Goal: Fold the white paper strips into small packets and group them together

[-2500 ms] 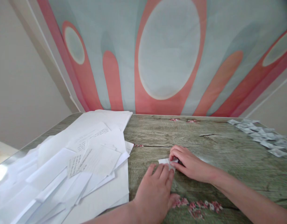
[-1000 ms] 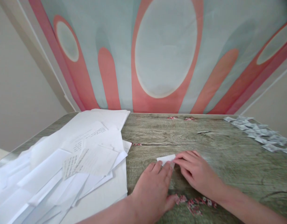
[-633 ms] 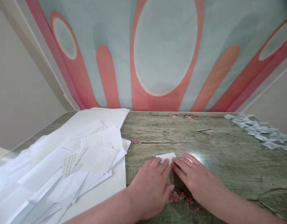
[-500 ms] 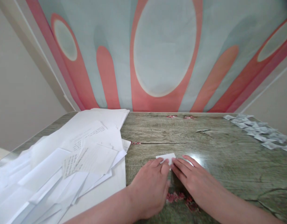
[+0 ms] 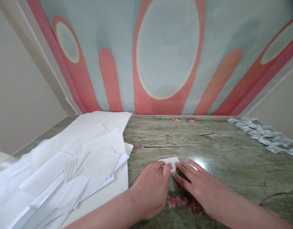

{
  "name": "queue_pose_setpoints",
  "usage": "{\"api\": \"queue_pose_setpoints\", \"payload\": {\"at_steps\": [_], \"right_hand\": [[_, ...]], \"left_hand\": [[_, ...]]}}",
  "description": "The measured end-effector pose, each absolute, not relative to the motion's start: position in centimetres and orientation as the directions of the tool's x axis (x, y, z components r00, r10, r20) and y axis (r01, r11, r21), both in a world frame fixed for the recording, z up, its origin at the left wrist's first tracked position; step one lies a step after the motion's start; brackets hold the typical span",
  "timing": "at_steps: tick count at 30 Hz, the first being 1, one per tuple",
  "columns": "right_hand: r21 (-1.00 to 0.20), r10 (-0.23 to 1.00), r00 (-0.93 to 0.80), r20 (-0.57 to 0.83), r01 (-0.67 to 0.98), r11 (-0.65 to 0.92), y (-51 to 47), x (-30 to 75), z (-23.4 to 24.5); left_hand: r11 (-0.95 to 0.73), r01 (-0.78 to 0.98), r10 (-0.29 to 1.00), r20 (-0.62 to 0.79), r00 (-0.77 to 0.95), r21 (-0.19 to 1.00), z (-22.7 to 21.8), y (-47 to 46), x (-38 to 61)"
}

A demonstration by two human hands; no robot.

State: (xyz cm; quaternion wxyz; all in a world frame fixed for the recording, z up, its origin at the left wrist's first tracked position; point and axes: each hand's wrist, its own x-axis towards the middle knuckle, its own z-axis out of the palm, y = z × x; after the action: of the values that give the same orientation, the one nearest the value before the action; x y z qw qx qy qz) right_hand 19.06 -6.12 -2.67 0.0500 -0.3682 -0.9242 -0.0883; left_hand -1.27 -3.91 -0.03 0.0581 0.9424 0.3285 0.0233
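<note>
A small folded white paper (image 5: 170,160) lies on the wood-grain table (image 5: 208,149) near the middle. My left hand (image 5: 152,187) lies palm down with its fingertips pressing the paper's near edge. Beside it, my right hand (image 5: 192,184) rests flat with its fingers stretched out toward the paper's right corner, the tips touching or nearly touching it. Neither hand is lifting the paper off the table.
A loose heap of white sheets and envelopes (image 5: 72,162), some handwritten, covers the table's left side. Several small folded papers (image 5: 265,135) lie in a row at the far right. A pink-and-grey patterned cloth (image 5: 167,57) hangs behind the table.
My right hand has gone from curled over the paper to lying flat with fingers extended. Both hands have drawn slightly toward me, fingertips staying at the paper's near edge. The paper stays put.
</note>
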Motion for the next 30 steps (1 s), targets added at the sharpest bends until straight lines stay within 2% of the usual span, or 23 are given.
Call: {"api": "queue_pose_setpoints", "payload": {"at_steps": [4,8,18,22,26,30], "right_hand": [[0.089,0.697,-0.709,0.112,0.705,0.703,-6.2,19.1,-2.3],[0.112,0.703,-0.704,0.102,0.71,0.695,-6.2,19.2,-2.5],[0.121,0.718,-0.668,0.196,0.743,0.658,-6.0,19.1,-3.0],[0.116,0.713,-0.668,0.212,0.742,0.66,-5.9,19.0,-2.9],[0.128,0.723,-0.655,0.219,0.754,0.644,-6.0,18.9,-3.1],[0.133,0.716,-0.658,0.231,0.751,0.647,-6.0,18.9,-3.4]], "left_hand": [[-0.768,0.623,0.63,0.004,0.776,0.146,0.3,-3.8,-1.3],[-0.733,0.649,0.663,0.001,0.749,0.205,0.1,-3.3,-1.1],[-0.604,0.587,0.751,0.138,0.646,0.54,-1.7,-2.0,-1.5],[-0.539,0.56,0.794,0.156,0.588,0.629,-2.3,-1.7,-1.8],[-0.555,0.568,0.801,0.207,0.562,0.607,-2.3,-1.7,-1.9],[-0.667,0.589,0.727,0.227,0.648,0.455,-1.5,-2.6,-1.6]]}}
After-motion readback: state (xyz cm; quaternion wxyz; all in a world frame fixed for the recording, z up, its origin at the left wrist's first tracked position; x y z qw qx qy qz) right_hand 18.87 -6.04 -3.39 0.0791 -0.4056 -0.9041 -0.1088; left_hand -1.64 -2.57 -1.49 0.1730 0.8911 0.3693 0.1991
